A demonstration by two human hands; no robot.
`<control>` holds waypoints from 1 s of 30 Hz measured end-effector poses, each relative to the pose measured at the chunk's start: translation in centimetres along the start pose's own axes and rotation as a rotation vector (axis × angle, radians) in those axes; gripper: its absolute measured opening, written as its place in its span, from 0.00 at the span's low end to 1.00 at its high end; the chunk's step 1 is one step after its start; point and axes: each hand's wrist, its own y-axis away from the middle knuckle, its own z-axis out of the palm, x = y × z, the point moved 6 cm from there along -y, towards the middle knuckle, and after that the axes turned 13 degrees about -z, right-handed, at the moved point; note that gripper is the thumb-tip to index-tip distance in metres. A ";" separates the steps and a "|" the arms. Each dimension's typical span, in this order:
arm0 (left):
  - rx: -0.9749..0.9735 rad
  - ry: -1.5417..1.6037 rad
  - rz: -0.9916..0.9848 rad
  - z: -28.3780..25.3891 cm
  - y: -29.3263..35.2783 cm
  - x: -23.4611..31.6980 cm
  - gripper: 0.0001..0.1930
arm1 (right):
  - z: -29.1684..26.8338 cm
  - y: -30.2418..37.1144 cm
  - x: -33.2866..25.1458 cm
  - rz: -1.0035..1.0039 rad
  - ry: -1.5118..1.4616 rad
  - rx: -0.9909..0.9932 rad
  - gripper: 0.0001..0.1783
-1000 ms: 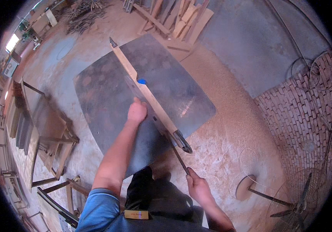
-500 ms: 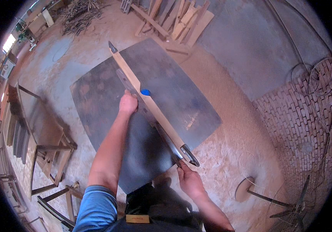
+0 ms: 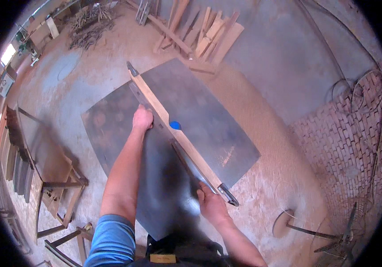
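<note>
A long wooden rail (image 3: 191, 147) with dark ends and a notch in the middle lies diagonally over a dark, worn tabletop (image 3: 200, 107). Its side facing me is dark and partly shiny. In the notch sits a small bright blue piece (image 3: 175, 125), of a kind too small to make out. My left hand (image 3: 143, 119) is closed at the rail's dark near side, left of the notch. Toward the near right end, my right hand (image 3: 212, 205) grips the same side, fingers curled at the shiny stretch. The fingers' undersides are hidden.
A wooden-framed table (image 3: 51, 147) with stacked strips stands at the left. Planks (image 3: 213, 35) lean at the far side, with a scrap wood pile (image 3: 91, 29) beyond. At right are a pedestal fan (image 3: 344, 233) with a round base and stacked bricks (image 3: 337, 138).
The view has shifted, so tabletop and rail sit lower in the picture. Against the rail, both hands are now a little farther from its near right end.
</note>
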 end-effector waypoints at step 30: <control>-0.665 1.256 -0.024 -14.0 9.7 -14.7 0.14 | 3.9 6.4 -0.2 0.107 -0.042 -0.170 0.22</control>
